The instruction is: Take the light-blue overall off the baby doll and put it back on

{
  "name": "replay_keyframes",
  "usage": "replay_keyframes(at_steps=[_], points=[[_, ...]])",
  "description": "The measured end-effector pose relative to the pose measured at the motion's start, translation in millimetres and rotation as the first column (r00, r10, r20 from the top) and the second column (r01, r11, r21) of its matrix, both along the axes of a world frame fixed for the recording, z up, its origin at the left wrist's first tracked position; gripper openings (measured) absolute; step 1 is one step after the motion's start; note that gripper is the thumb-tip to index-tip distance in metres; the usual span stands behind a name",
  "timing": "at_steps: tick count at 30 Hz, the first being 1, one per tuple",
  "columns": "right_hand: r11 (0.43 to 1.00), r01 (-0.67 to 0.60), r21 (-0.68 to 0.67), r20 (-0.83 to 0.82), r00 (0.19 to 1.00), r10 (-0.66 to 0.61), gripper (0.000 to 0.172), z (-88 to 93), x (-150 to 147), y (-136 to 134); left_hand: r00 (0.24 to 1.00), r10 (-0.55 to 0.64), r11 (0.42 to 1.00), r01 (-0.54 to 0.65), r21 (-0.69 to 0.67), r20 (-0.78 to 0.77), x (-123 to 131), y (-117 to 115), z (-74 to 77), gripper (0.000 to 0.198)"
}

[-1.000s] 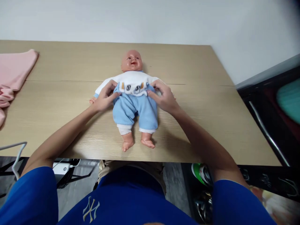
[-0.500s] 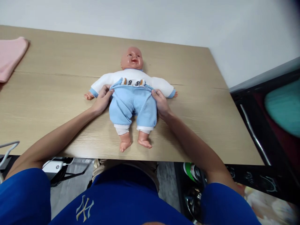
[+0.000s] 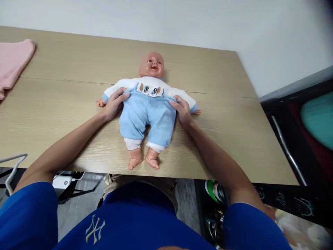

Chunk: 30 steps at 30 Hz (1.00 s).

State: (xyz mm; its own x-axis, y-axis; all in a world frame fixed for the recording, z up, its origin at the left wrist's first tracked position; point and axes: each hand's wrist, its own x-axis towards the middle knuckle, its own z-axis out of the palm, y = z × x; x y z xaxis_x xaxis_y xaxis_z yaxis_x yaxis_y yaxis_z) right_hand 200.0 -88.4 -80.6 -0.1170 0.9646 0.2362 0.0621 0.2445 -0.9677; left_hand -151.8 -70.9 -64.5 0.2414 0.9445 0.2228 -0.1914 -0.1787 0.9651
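A: What is showing closest to you?

B: The person's blue T-shirt [image 3: 130, 218], with a pale monogram [image 3: 95, 229] on it. A little beyond, below the desk [image 3: 234, 139] on the right, a green-and-white object [image 3: 212, 191] is sitting; it seems to be a round tub, though the arm is partly hiding it.

A: And on the desk?

B: A baby doll [image 3: 152, 67] is lying on its back near the front edge, its bare feet [image 3: 135, 159] pointing toward the person. It is wearing light-blue trousers [image 3: 137, 111] with white cuffs at the ankles.

A: What are the hands doing?

B: The left hand [image 3: 113, 104] is pinching one side of the trouser top between thumb and fingers. The right hand [image 3: 182, 109] is pinching the opposite side, its grip pressed together on the cloth too.

A: Farther on?

B: A white top [image 3: 149, 81] is covering the chest and outstretched arms, and the bald head is resting beyond it. Over to the left, a pink cloth [image 3: 15, 62] is lying well apart from the doll. Behind everything, a pale wall [image 3: 156, 21] is rising.
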Motion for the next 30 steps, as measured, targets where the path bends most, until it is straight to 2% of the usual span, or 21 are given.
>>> replay_keyframes(at_steps=[4,7,10,13,17,21,24,26,28,30], points=[[0.99,0.066,0.122,-0.113,0.992,-0.052,0.063,7.6,-11,1,0.998,-0.002,0.998,-0.002,0.07,0.064,4,2,1.4,0.058],[0.992,0.11,0.067,-0.194,0.976,-0.095,0.065,4.7,-20,11,0.99,0.042,0.998,-0.049,0.05,0.137,12,5,3.3,0.061],[0.994,0.108,-0.033,-0.123,0.986,-0.111,0.074,-4.3,-22,21,0.988,0.071,0.997,-0.072,0.005,0.14,14,9,1.9,0.063],[0.992,0.111,-0.052,-0.019,0.994,-0.112,0.076,-13.4,-18,23,0.99,0.131,0.991,-0.132,0.012,0.052,9,10,-2.8,0.067],[0.97,0.227,0.083,0.102,0.967,-0.235,0.061,-20.7,-17,9,0.973,0.225,0.967,-0.217,0.131,-0.05,2,9,-9.4,0.066],[0.892,0.34,0.297,0.158,0.904,-0.397,0.033,-16.3,-20,-11,0.964,0.264,0.95,-0.253,0.182,-0.039,-1,9,-14.7,0.063],[0.826,0.314,0.468,0.206,0.87,-0.447,0.024,2.6,-26,-17,0.943,0.333,0.918,-0.323,0.228,-0.006,1,10,-17.3,0.063],[0.804,0.23,0.548,0.25,0.872,-0.42,0.024,25.2,-37,-11,0.926,0.378,0.894,-0.365,0.261,0.002,3,10,-17.8,0.064],[0.811,0.102,0.576,0.32,0.885,-0.338,0.022,54.9,-54,5,0.914,0.406,0.878,-0.389,0.279,-0.004,5,9,-17.4,0.064],[0.837,-0.08,0.542,0.443,0.873,-0.203,0.02,87.8,-77,32,0.907,0.421,0.87,-0.401,0.287,-0.01,7,6,-16.3,0.064]])
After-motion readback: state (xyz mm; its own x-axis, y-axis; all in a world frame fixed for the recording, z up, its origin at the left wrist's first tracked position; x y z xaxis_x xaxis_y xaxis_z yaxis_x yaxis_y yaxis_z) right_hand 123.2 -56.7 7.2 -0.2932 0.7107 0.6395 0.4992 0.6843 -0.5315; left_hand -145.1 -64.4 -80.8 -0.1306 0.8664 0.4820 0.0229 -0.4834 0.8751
